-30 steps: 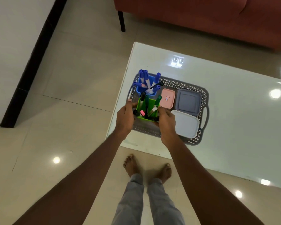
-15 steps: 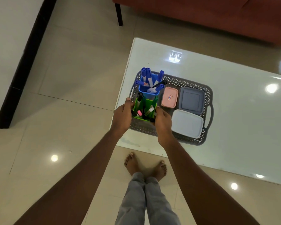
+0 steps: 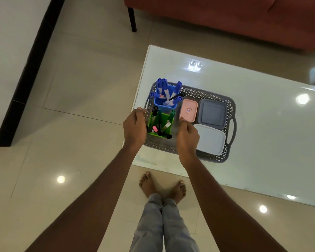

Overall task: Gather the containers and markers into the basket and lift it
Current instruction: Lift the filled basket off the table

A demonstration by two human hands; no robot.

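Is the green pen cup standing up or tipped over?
Standing up. The green cup sits upright in the grey basket, open top facing up, with markers poking out of it.

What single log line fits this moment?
basket on table | containers, markers inside | left hand beside green cup | right hand empty | lift pending

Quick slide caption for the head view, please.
Left hand and right hand either side of green marker cup in packed grey basket.

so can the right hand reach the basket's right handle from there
Probably yes: the right hand is over the basket, and only the low white container lies between it and the right handle.
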